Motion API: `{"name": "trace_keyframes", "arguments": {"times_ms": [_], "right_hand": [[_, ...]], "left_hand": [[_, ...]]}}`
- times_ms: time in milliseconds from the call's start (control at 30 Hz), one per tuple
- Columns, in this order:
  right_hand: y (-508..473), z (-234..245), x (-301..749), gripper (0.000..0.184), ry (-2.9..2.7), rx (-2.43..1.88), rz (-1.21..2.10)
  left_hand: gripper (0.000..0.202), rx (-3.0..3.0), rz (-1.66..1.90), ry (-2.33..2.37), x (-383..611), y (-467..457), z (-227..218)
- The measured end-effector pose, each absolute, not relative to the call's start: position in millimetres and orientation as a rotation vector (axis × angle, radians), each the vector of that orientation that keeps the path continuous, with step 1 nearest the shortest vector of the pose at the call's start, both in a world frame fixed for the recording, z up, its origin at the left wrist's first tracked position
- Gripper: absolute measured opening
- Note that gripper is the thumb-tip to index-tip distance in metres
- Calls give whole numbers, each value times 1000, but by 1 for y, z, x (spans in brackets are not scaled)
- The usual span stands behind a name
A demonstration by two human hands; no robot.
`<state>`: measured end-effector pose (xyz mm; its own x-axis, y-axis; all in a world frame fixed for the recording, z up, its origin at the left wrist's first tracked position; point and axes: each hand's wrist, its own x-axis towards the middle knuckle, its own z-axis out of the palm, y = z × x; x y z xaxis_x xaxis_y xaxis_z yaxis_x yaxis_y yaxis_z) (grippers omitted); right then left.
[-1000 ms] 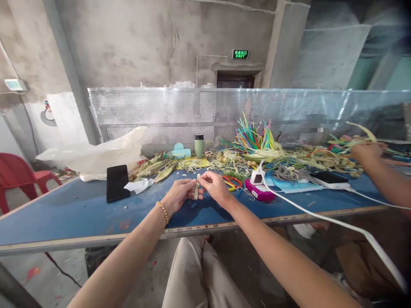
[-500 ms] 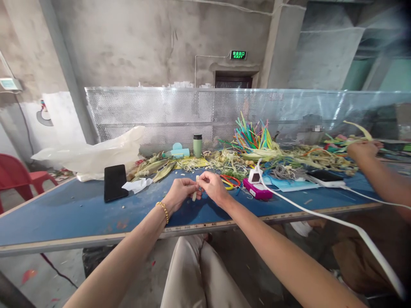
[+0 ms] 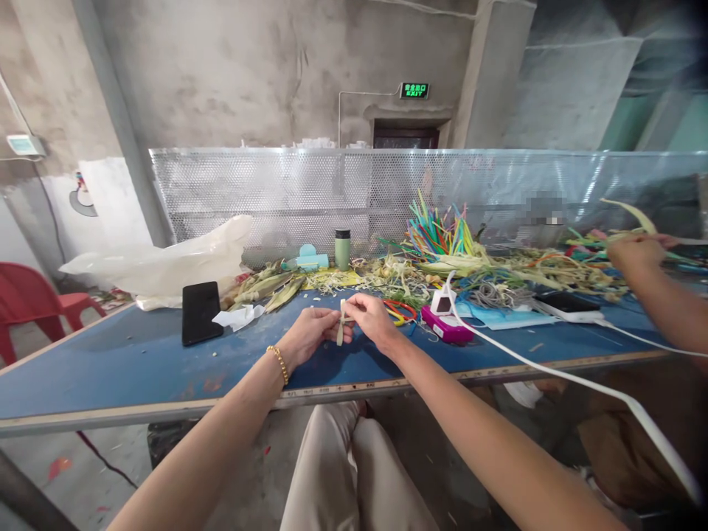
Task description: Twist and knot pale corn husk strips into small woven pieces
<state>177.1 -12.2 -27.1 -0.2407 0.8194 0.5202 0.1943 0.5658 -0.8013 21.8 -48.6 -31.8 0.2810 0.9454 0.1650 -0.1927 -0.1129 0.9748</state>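
Both my hands meet over the blue table (image 3: pixel 138 369), pinching one small pale strip of husk (image 3: pixel 341 332) that hangs down between them. My left hand (image 3: pixel 310 335), with a gold bracelet on its wrist, grips the strip from the left with its fingers closed. My right hand (image 3: pixel 372 318) pinches the strip's top end from the right. Behind them lies a heap of corn husks (image 3: pixel 276 289) and coloured strips (image 3: pixel 439 234).
A black phone (image 3: pixel 194 313), crumpled white paper (image 3: pixel 239 317), a green flask (image 3: pixel 342 250), a pink device (image 3: pixel 445 326) with a white cable and a plastic bag (image 3: pixel 166 262) lie on the table. Another person's hand (image 3: pixel 636 251) holds a strip at right. A red chair (image 3: pixel 33 302) stands left.
My hands have stayed together on the strip, shifting only slightly. The other person's hand at the right has risen a little.
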Motion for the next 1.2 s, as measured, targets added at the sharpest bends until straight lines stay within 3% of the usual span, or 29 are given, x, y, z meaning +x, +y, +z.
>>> {"name": "trace_keyframes", "arguments": {"times_ms": [800, 1200], "right_hand": [[-10, -31, 176, 21, -1789, -921, 496], [-8, -30, 176, 20, -1786, -915, 536]], "left_hand": [[28, 1445, 1214, 846, 24, -46, -35], [29, 1474, 1194, 860, 26, -48, -35]]}}
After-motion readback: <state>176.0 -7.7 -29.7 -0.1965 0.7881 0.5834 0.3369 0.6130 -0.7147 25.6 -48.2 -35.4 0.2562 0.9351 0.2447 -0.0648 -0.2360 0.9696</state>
